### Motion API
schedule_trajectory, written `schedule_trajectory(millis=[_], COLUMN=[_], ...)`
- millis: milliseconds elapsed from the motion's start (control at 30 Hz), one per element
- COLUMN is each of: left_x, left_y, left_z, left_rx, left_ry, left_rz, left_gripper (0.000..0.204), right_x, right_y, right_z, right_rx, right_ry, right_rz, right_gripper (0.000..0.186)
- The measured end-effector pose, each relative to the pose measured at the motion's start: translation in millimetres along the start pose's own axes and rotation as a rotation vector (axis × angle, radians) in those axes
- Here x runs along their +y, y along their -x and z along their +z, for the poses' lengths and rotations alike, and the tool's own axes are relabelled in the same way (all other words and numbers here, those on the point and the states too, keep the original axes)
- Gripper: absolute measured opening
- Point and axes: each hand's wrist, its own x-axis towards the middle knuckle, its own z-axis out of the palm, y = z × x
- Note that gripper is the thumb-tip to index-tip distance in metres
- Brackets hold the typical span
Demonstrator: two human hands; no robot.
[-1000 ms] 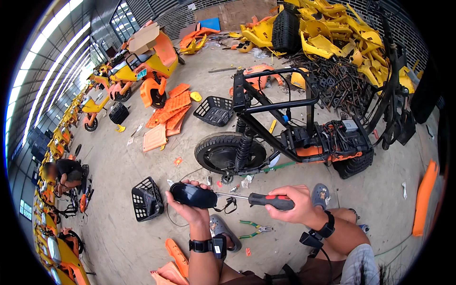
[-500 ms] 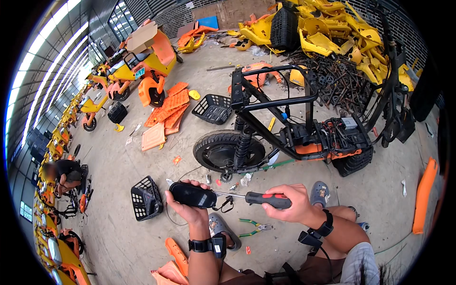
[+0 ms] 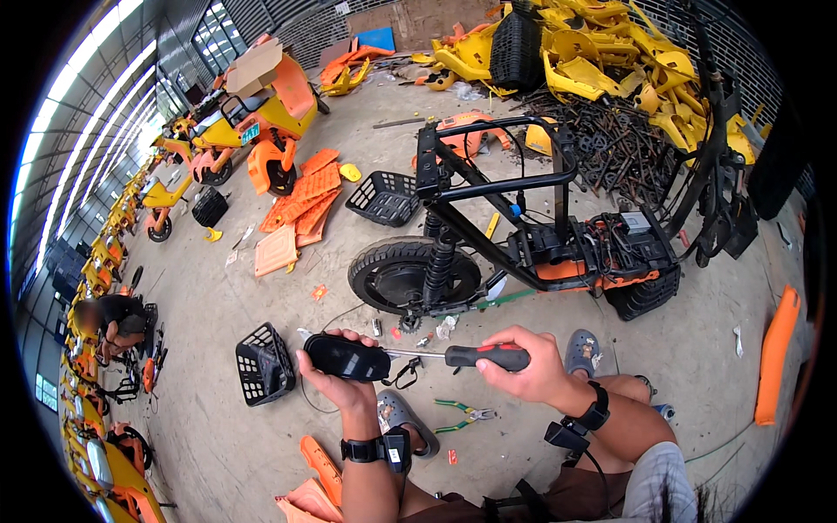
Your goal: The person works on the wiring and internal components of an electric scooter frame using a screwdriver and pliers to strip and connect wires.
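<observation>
My left hand (image 3: 350, 394) is wrapped round a glossy black rounded casing (image 3: 347, 358), thumb on one side and fingers along its far edge. In my right hand (image 3: 528, 364) is a screwdriver (image 3: 475, 356) with a black and red handle. Its metal shaft points left and reaches the casing's right end; whether the tip sits inside a slot there I cannot make out. Below the screwdriver, pliers with green and yellow handles (image 3: 463, 416) lie on the floor. A small black bracket-like piece (image 3: 403, 375) lies just under the shaft.
A stripped black scooter frame (image 3: 497, 228) with a rear wheel (image 3: 413, 277) stands ahead. Black baskets (image 3: 265, 364) and orange panels (image 3: 301, 205) lie around. Yellow panels (image 3: 602, 65) are heaped at the back right. A person (image 3: 118, 322) crouches at far left beside rows of scooters.
The screwdriver handle has turned in my right hand, its red part now showing less. Both hands hold the same things; the whole view has shifted slightly.
</observation>
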Motion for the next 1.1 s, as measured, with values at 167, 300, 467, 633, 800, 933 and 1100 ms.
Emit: schedule_trajectory(millis=[167,300,467,633,800,933,1100], left_x=[-0.6,-0.8,-0.6,-1.8,-2.1,-2.4,-2.7], left_y=[1.2,1.3,2.9,2.0,2.6,2.7,2.8], left_z=[2.9,3.1,4.3,2.0,1.5,0.3,-0.1], left_rx=[-0.006,-0.018,-0.014,-0.036,-0.036,-0.040,-0.050], left_ry=[-0.031,-0.046,-0.043,-0.062,-0.097,-0.117,-0.136], left_rz=[0.016,0.023,0.023,0.035,0.048,0.054,0.057], left_gripper=[0.064,0.064,0.063,0.062,0.061,0.061,0.061], right_x=[3.6,6.0,5.8,5.7,8.5,12.1,12.5], right_y=[-1.5,-2.3,-4.1,-6.2,-5.5,-6.3,-8.9], right_z=[-1.0,-0.7,-2.2,-3.0,-2.9,-3.2,-3.0], right_rx=[-0.011,-0.017,-0.020,-0.017,-0.044,-0.050,-0.034], right_ry=[-0.103,-0.203,-0.228,-0.207,-0.202,-0.191,-0.288], right_rz=[0.123,0.230,0.273,0.275,0.273,0.301,0.396], right_gripper=[0.025,0.025,0.022,0.024,0.020,0.019,0.017])
